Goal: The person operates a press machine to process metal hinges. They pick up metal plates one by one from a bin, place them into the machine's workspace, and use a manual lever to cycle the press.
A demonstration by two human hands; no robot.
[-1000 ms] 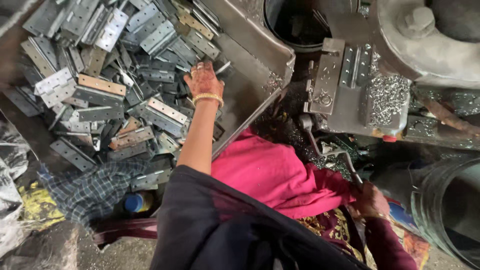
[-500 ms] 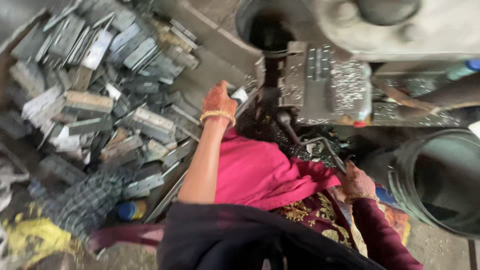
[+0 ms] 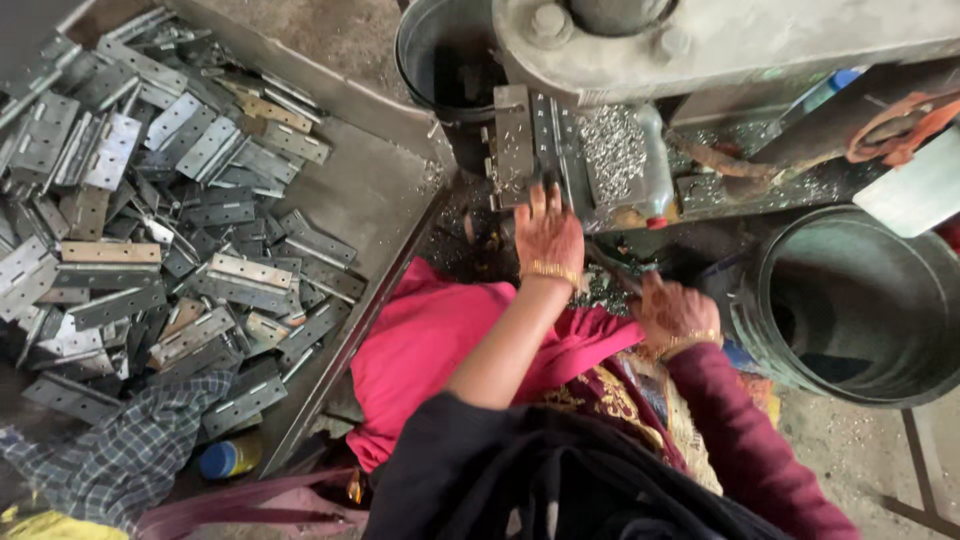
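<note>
Left hand reaching flat-fingered to hinge plate on press machine, grasp unclear. Right hand clenched on lever. Likely seating plate; next needs exact alignment.

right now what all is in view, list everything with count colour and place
metal hinge plates: a large heap, too many to count, grey with a few brownish, in the tray on the left
metal tray: one, grey, left half of view
machine: one, grey, top centre, metal shavings on its bed
dark bucket: one, top centre, beside the machine
large metal drum: one, grey, right side
checked cloth: one, blue-grey, bottom left
bottle: one, blue with yellow, bottom left under the tray edge
pink cloth: one, on the lap, centre
left hand: bangle on wrist, at the machine's bed
right hand: bangle on wrist, lower, near the drum
</note>
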